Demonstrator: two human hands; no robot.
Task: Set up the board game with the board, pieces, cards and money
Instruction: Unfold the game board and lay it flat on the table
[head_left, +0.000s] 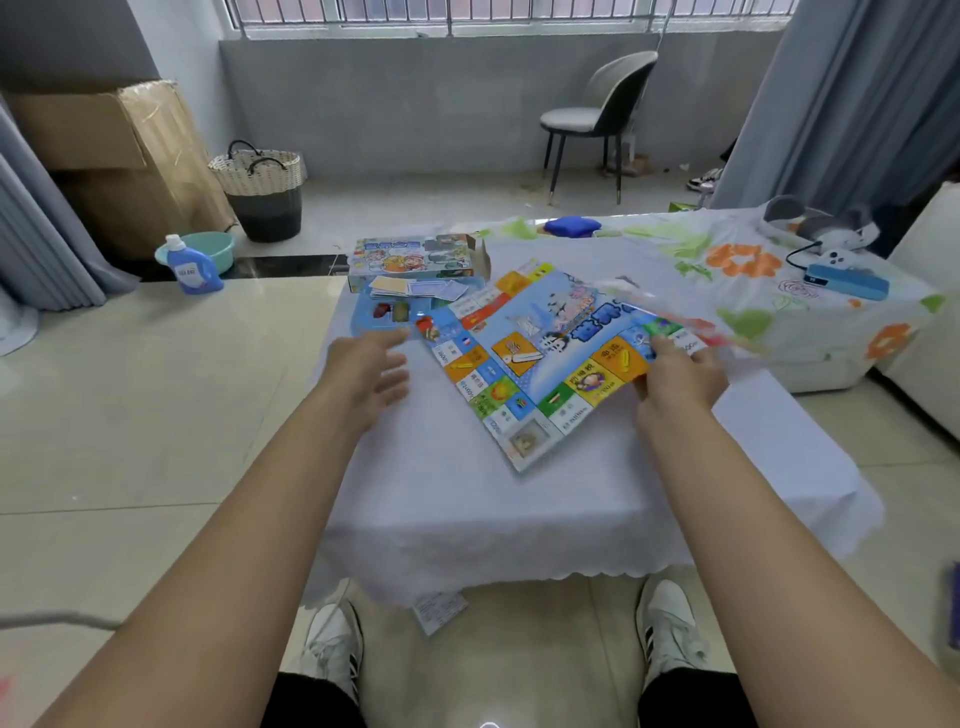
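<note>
**Board held at one edge, other hand free**

The right hand (675, 376) gripped the near right edge of the board (540, 358), fingers curled on it. The left hand (371, 364) hovered with fingers spread and loose, holding nothing. The one colourful board lay skewed on the white-clothed desk (467, 493). Behind it sat one game box (415, 257) and one blue tray (387, 312) carrying cards (415, 287) and small pieces.
</note>
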